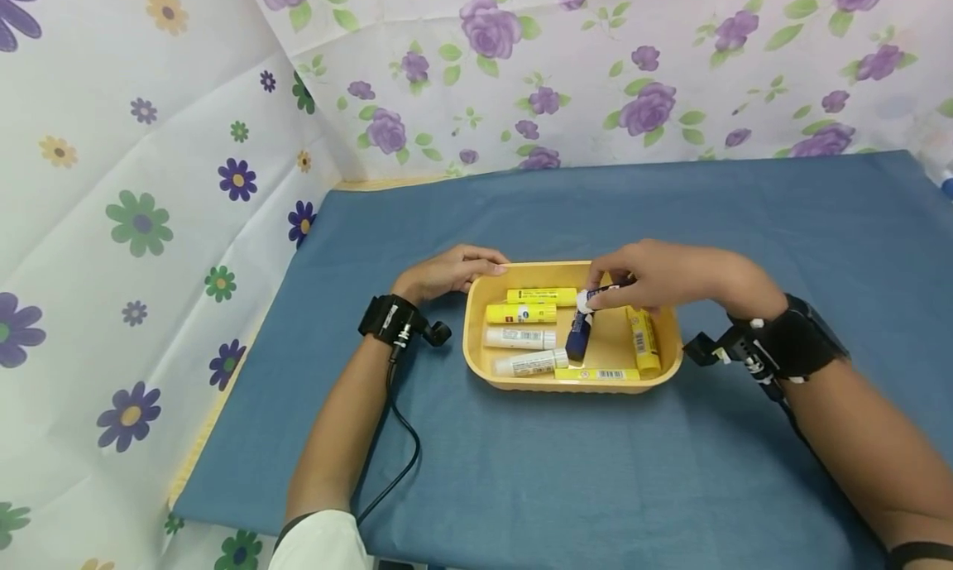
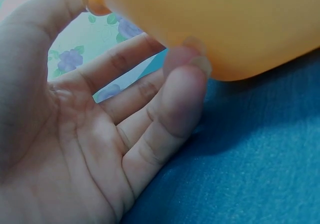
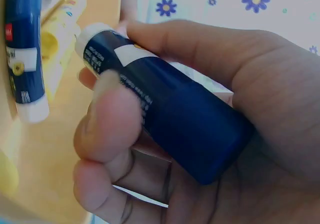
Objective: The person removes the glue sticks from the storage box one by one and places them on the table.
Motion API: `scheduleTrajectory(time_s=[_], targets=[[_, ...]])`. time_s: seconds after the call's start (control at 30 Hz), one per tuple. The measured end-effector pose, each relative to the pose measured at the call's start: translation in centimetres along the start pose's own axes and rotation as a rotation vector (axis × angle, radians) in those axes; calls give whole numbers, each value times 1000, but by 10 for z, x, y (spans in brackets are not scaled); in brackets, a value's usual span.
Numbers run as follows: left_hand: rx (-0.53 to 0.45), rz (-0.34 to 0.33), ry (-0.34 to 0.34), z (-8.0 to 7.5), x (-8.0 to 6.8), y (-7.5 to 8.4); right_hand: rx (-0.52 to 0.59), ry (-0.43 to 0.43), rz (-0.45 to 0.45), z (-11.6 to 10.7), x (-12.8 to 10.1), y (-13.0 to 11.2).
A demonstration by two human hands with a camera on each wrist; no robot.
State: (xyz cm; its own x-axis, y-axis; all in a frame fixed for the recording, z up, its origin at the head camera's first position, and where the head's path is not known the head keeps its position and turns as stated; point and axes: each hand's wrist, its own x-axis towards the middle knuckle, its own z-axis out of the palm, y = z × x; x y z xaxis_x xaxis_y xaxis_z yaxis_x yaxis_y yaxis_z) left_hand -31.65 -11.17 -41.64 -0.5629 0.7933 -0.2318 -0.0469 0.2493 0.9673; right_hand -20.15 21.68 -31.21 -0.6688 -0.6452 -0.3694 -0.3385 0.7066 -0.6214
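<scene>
In the right wrist view a dark blue glue stick [image 3: 185, 119] with a white end lies between the thumb and curled fingers of my right hand [image 1: 655, 274], which holds it over a yellow plastic basket [image 1: 573, 387]. Below it, a second dark blue glue stick [image 1: 579, 336] lies inside the basket. My left hand [image 1: 454, 270] grips the basket's far left corner, thumb over the rim and fingertips against the outer wall, as the left wrist view shows. White glue sticks [image 1: 519, 337] and yellow glue sticks [image 1: 521, 313] lie around the basket floor.
Blue cloth [image 1: 521, 479] covers the table under the basket. Flower-patterned sheets [image 1: 447, 82] hang behind and at the left. A black cable [image 1: 405, 462] runs from the camera on the left wrist along the forearm.
</scene>
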Motion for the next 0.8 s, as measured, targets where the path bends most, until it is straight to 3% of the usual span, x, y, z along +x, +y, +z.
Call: scheduleTrajectory(time_s=[0.27, 0.8], targets=[[2, -2, 9, 1, 0, 0, -45, 82, 24, -14, -14, 1], [15, -5, 22, 2, 0, 3, 2, 90, 129, -21, -20, 8]])
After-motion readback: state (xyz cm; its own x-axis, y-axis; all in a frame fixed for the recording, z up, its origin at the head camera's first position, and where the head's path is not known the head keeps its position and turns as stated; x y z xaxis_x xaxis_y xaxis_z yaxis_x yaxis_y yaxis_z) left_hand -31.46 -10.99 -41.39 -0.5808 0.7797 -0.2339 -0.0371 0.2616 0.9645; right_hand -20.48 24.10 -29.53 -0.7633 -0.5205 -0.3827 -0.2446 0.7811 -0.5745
